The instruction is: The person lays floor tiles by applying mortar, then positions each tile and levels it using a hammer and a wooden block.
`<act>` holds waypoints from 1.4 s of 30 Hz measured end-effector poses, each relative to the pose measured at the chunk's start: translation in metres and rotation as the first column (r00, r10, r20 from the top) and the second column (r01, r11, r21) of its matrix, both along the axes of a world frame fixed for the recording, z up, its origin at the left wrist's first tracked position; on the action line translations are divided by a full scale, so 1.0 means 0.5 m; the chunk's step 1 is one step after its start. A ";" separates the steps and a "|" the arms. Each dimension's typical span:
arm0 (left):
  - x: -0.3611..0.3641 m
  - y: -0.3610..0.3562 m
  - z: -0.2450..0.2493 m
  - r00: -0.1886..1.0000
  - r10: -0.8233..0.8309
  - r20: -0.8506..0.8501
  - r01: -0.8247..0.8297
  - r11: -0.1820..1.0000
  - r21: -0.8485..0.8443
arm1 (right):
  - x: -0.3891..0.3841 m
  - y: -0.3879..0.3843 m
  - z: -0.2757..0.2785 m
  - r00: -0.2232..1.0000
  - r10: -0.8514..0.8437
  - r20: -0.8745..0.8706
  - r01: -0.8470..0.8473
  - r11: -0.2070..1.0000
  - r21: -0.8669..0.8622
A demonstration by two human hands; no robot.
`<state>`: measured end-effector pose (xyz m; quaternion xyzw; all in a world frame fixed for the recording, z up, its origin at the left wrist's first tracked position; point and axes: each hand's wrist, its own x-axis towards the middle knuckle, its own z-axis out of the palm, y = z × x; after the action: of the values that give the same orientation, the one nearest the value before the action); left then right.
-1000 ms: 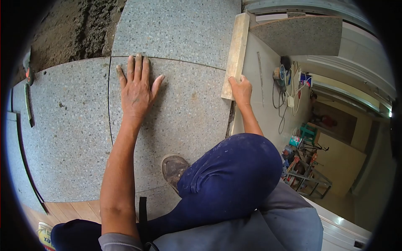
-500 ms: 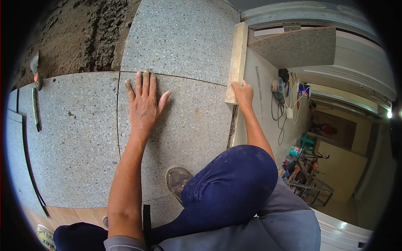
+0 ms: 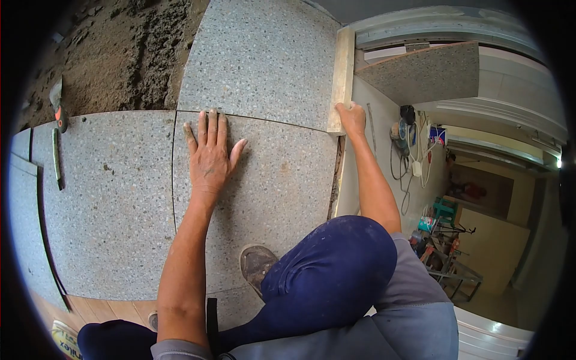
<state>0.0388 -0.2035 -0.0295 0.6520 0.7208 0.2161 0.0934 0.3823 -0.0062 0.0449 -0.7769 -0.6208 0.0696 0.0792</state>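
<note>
My left hand (image 3: 210, 159) lies flat with fingers spread on a speckled grey tile (image 3: 273, 180), its fingertips at the joint with the upper tile (image 3: 264, 60). At the tiles' right edge, my right hand (image 3: 353, 119) grips the lower end of a long pale wooden block (image 3: 342, 78). That block lies along the upper tile's right side. Below its end, a narrow dark gap shows beside the tile under my left hand.
Wet mortar (image 3: 120, 60) fills the upper left. A trowel (image 3: 59, 108) and a thin strip (image 3: 57, 159) lie at the left. Cut tile (image 3: 426, 72), a grinder (image 3: 399, 132) with cables, and a green stool (image 3: 444, 210) are at the right. My shoe (image 3: 257, 267) rests on the tiles.
The wooden block and my right hand have moved slightly upward along the tile edge. My left hand stays flat at the same joint. The whole view has shifted a little.
</note>
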 end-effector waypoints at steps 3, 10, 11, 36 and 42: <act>-0.001 -0.001 0.000 1.000 0.000 -0.004 0.000 1.000 -0.002 | 0.007 0.021 -0.009 1.000 0.002 0.003 -0.002 1.000 0.005; 0.000 0.002 -0.002 1.000 0.002 -0.010 -0.002 1.000 -0.005 | 0.009 0.076 -0.008 1.000 -0.018 0.010 0.018 0.998 -0.055; 0.001 0.000 -0.003 1.000 0.000 -0.010 0.000 1.000 -0.009 | 0.008 0.077 -0.010 1.000 -0.012 0.006 0.013 0.998 -0.057; 0.011 -0.011 -0.027 0.991 0.023 -0.134 -0.020 0.999 0.029 | 0.064 -0.539 0.009 0.970 -0.177 0.165 0.214 0.945 -0.249; 0.010 -0.009 -0.031 0.990 0.046 -0.130 -0.039 0.998 0.055 | 0.047 -0.520 0.015 0.976 -0.203 0.082 0.217 0.949 -0.229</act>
<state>0.0440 -0.2079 -0.0450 0.6515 0.7332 0.1936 0.0243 0.4058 -0.2665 0.0523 -0.8441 -0.5238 0.1119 -0.0250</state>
